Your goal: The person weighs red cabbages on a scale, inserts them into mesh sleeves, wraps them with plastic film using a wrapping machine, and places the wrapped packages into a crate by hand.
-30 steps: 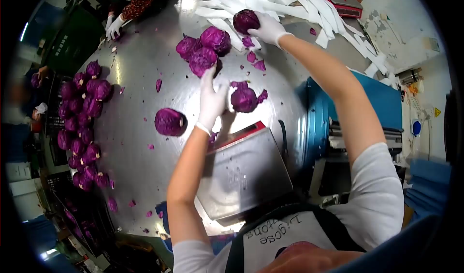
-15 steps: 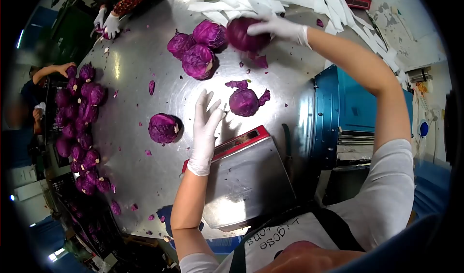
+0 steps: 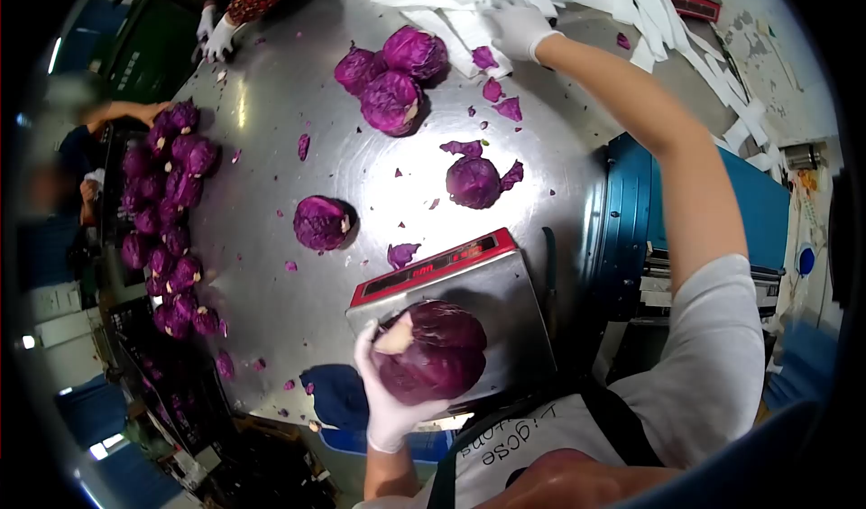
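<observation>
My gloved left hand (image 3: 388, 410) is closed round the near side of a large red cabbage (image 3: 442, 351), its pale cut stem turned to the upper left. The cabbage is over the steel plate of a red-edged weighing scale (image 3: 519, 320); whether it touches the plate I cannot tell. At the far side of the table, my gloved right hand (image 3: 521, 29) reaches into a heap of white strips (image 3: 442, 0). Its fingers blend into the strips, so their grip is unclear. A smaller red cabbage (image 3: 474, 183) with loose leaves lies beyond the scale, another cabbage (image 3: 321, 223) to its left.
Three red cabbages (image 3: 391, 103) sit together farther back. Many more are piled in a crate (image 3: 167, 211) at the left edge, near a person's arm. Another person's gloved hands (image 3: 217, 40) work at the upper left. A green-handled knife (image 3: 549, 256) lies right of the scale.
The large cabbage has come from the far side to over the scale, now in my left hand. My right hand has let go of it and moved onto the strips. The scale's digits now show.
</observation>
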### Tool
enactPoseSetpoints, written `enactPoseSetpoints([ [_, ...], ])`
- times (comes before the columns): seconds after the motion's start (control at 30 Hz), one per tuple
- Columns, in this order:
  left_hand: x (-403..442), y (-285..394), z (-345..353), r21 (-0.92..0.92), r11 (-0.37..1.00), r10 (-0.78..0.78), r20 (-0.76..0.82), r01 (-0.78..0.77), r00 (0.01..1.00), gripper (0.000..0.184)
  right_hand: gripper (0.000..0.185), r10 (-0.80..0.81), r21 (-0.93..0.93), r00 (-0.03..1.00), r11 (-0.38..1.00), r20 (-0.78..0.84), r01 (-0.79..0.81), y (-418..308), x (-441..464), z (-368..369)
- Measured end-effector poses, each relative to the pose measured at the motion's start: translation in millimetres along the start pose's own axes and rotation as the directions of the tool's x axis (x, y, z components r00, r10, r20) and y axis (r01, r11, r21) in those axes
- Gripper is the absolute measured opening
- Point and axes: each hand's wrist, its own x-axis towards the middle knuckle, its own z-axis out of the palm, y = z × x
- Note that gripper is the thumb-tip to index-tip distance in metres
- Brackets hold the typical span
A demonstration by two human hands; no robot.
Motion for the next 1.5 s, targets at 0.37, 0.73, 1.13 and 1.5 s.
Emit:
enactPoseSetpoints([
  [0.37, -97, -61, -15, 0.613, 0.773, 0.196, 0.015, -0.164, 0.98, 0.1, 0.054, -0.298, 0.363, 0.949, 0.877, -0.102, 0.314, -54, -104, -140],
  [0.73, -139, -25, -39, 0.566, 0.804, 0.349, -0.206, -0.18, 0.914, 0.066, 0.024, -0.066, 0.809, 0.877, 0.357, -0.477, 0.467, -132, -288, -294],
  [1.13, -190, -64, 18, -0.266, 0.962, -0.002, 0.21, 0.059, 0.978, 0.026, 0.012, -0.371, 0.476, 0.89, -0.753, 0.264, -0.455, -183, -483, -190],
  [1.5, -207, -73, 39, -0.122, 0.993, 0.021, 0.147, -0.003, 0.989, 0.019, 0.027, 0.064, 0.87, 0.916, -0.346, 0.396, -0.352, -259, -534, -206],
])
